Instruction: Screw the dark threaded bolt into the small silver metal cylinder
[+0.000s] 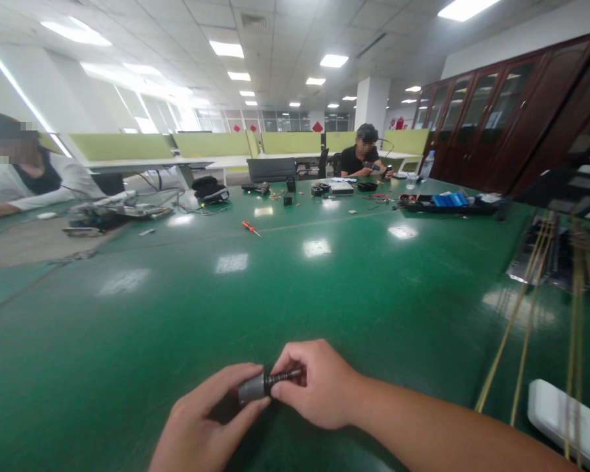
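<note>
**Grip and Axis Alignment**

Head view. From where I stand, the cylinder [252,391] is between both hands, over the near part of the green table [295,301]; I cannot tell whether it touches the surface. Left hand [204,414]: thumb and fingers closed around the cylinder, seemingly to steady it. Right hand [327,383]: thumb and fingertips pinched narrowly on the ridged shaft [279,377], a hold that probably favours fine control. Gripping opposite ends appears to keep both parts in line. Long axis: roughly crosswise, slightly oblique, the shaft pointing to the wearer's right. The screwdriver [248,227] lies well apart, further back, perhaps set aside for working room.
</note>
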`<state>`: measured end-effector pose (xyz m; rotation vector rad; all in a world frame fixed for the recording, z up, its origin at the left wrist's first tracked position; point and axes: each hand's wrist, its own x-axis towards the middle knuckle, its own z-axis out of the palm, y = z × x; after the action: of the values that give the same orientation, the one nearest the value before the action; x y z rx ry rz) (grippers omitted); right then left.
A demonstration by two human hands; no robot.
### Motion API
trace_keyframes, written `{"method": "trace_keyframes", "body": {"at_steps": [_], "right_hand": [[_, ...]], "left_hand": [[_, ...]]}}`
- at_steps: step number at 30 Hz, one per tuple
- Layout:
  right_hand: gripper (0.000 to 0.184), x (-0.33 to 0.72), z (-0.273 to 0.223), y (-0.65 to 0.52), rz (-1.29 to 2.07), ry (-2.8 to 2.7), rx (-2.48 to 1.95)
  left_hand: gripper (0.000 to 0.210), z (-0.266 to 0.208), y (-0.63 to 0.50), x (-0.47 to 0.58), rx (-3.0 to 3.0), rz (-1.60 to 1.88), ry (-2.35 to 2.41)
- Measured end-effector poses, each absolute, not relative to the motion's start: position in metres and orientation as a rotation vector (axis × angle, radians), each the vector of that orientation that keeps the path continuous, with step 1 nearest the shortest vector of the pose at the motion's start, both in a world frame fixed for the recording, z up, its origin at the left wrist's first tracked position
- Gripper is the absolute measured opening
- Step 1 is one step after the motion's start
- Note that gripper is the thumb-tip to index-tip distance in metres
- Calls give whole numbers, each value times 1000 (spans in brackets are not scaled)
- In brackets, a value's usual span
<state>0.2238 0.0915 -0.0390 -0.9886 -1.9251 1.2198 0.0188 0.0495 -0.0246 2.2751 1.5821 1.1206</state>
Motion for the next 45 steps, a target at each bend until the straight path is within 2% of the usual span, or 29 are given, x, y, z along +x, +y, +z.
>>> {"method": "trace_keyframes", "body": {"at_steps": [45], "right_hand": [[8, 225, -36, 93, 1167, -1907, -970]], "left_hand": [[32, -30, 50, 14, 2210, 1121, 1622]]}}
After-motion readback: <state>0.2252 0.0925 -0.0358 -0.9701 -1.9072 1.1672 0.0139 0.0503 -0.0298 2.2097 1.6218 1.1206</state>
